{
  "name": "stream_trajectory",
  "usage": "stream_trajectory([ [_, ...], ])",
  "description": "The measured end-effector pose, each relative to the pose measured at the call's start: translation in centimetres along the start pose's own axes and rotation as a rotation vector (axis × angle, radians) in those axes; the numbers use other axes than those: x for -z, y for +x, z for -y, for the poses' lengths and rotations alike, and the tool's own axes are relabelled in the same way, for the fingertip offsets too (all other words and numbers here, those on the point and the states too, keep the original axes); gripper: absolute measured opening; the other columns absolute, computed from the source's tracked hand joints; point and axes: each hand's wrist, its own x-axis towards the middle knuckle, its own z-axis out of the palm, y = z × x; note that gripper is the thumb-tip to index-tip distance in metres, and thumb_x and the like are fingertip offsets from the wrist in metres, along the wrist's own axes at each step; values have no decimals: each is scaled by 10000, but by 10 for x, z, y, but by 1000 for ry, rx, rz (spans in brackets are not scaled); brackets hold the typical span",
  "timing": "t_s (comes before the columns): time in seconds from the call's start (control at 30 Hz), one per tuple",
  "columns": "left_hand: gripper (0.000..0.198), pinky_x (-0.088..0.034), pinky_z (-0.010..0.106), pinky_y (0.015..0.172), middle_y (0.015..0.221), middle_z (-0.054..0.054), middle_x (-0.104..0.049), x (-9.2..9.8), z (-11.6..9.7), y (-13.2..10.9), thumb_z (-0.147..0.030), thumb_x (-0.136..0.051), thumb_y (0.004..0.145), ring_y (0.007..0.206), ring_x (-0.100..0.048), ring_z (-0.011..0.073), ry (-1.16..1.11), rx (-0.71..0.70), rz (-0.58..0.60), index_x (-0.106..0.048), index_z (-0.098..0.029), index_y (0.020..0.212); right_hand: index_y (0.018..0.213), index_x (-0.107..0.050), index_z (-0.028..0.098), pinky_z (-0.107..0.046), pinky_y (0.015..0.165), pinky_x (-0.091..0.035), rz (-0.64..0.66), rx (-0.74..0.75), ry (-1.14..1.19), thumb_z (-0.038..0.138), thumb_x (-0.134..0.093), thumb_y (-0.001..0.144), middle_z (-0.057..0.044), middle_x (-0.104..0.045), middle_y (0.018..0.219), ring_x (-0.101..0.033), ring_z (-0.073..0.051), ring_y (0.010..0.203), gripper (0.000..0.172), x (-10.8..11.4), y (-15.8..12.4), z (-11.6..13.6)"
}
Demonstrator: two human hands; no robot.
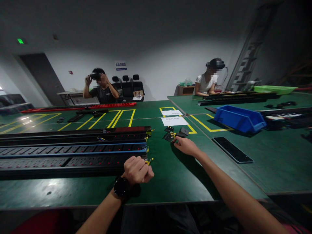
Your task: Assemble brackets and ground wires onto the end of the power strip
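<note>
Several long black power strips (95, 161) lie side by side on the left of the green table, one with blue edges. Yellow wire ends (149, 161) stick out at their right ends. Curled into a fist, my left hand (137, 169) rests at the end of the nearest strip, and whatever is inside the fingers is hidden. My right hand (187, 146) reaches to a small pile of black end pieces (182, 132) with yellow bits among them. Its thumb and fingertips are pinched together at the pile's near edge; what they grip is too small to tell.
Two white paper sheets (174, 121) lie beyond the pile. To the right are a phone (232, 149) and a blue bin (237, 118). A red rail (112, 105) runs along the far left edge. Two people wearing headsets sit across the table.
</note>
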Motion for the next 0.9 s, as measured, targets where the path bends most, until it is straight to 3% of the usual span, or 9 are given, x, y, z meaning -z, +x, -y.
stream_trajectory([
  [0.17,354,-197,326,536,505,-36,-365,-4,1,1,-71,-567,767,533,-301,127,-30,3,-8,-370,-205,505,1109,-644,214,-262,618,-340,-3,0,11,289,-540,919,-75,-726,927,-665,-221,792,229,0,-1,0],
  [0.43,356,-208,323,525,524,-27,-380,-12,5,-3,-85,-557,803,529,-325,123,-95,120,-15,-384,-207,517,1110,-641,209,-257,597,-325,-1,8,6,285,-539,924,-74,-728,902,-666,-215,779,225,1,0,1],
  [0.73,358,-204,329,520,526,-31,-365,-12,6,-3,-87,-553,808,521,-317,123,-90,124,-11,-377,-209,522,1116,-642,208,-254,600,-345,-2,2,12,288,-547,927,-74,-728,913,-674,-215,792,226,3,-1,2],
  [0.9,345,-219,336,522,533,-26,-383,-13,6,-4,-99,-561,808,527,-327,128,-73,127,24,-398,-211,526,959,-665,192,-253,613,-370,-22,12,53,271,-586,903,-69,-716,882,-656,-198,778,125,3,0,-3],
])
